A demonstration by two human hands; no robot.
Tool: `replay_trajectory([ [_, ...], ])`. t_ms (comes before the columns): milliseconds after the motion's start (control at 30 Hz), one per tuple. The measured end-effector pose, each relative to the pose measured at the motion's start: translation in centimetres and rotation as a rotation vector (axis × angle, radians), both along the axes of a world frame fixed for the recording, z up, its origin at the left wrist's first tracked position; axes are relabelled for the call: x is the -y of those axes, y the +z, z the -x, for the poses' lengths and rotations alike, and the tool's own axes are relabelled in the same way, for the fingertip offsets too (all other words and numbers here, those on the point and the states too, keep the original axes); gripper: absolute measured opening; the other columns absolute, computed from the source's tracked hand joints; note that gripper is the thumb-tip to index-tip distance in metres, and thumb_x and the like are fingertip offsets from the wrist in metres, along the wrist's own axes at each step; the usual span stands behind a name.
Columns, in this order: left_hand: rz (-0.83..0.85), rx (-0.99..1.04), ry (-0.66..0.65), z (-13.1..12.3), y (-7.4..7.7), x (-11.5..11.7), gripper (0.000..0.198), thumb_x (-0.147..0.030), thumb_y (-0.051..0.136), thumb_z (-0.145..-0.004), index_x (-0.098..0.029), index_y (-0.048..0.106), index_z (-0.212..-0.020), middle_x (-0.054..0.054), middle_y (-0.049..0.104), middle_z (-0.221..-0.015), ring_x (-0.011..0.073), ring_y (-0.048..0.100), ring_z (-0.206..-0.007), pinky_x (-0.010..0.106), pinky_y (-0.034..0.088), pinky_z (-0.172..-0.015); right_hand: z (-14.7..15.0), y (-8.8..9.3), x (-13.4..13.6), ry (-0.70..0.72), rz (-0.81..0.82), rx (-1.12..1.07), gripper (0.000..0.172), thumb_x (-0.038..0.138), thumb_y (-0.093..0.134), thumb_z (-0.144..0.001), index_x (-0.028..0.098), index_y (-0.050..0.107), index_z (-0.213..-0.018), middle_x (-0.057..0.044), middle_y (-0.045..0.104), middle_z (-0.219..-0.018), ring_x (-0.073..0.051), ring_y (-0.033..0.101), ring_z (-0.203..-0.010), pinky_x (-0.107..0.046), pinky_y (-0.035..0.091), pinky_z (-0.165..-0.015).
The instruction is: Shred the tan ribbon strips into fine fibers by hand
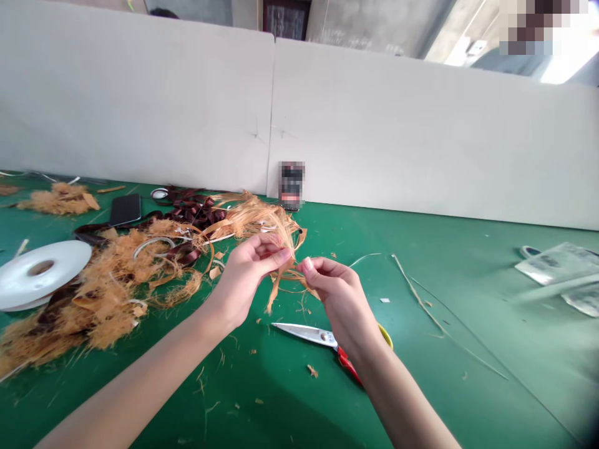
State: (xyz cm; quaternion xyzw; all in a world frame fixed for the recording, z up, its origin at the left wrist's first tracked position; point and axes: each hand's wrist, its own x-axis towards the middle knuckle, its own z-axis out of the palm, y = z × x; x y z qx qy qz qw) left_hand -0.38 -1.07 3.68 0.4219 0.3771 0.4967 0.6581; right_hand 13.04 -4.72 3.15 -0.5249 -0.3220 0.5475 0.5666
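Note:
A bundle of light orange fibre strands [253, 215] lies on the green table, its near end reaching my fingers. My left hand [253, 271] pinches the strands between thumb and fingers. Just to its right, my right hand [332, 287] is closed with thumb against index finger, at the edge of the same strands; what it holds is too small to make out. Loose strips hang below the fingertips. Scissors [311, 333] with red and yellow handles lie on the table, partly hidden under my right wrist.
Tangled brown fibre [112, 280], dark ribbon [191, 212], a white spool [65, 259] and a black phone [125, 209] are on the left. A white partition [397, 131] stands behind the table [262, 386]. Clear plastic pieces [556, 262] and thin strands lie right.

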Motion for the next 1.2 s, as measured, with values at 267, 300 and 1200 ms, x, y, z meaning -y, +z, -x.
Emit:
replay_trajectory([
  [267, -0.019, -0.01, -0.013, 0.0, -0.3, 0.0, 0.017, -0.019, 0.077, -0.069, -0.016, 0.061, -0.075, -0.002, 0.059, -0.073, 0.0111, 0.054, -0.072, 0.023, 0.043, -0.067, -0.6, -0.2, -0.1, -0.015, -0.051, 0.053, 0.023, 0.036, 0.076, -0.068, 0.015, 0.068, -0.072, 0.0, 0.062, -0.072, -0.01, 0.052, -0.071, -0.024, 0.04, -0.071],
  [300, -0.025, -0.015, -0.002, 0.0, -0.4, 0.0, 0.018, -0.019, 0.077, -0.069, -0.016, 0.061, -0.075, -0.001, 0.06, -0.074, 0.0112, 0.054, -0.072, 0.023, 0.043, -0.068, -0.6, -0.2, -0.2, -0.015, -0.076, 0.053, 0.025, 0.038, 0.075, -0.071, 0.016, 0.068, -0.08, 0.0, 0.064, -0.079, -0.011, 0.055, -0.075, -0.024, 0.041, -0.074],
  [1200, 0.118, -0.059, -0.243, 1.8, -2.0, -1.7, 0.028, -0.011, 0.074, -0.072, -0.016, 0.065, -0.098, 0.004, 0.067, -0.094, 0.0146, 0.061, -0.089, 0.027, 0.047, -0.081, -3.3, -1.0, -1.1, 0.573, -0.078, 0.331, 0.023, 0.038, 0.062, -0.084, 0.016, 0.055, -0.083, 0.006, 0.046, -0.065, -0.005, 0.04, -0.053, -0.021, 0.031, -0.05],
])
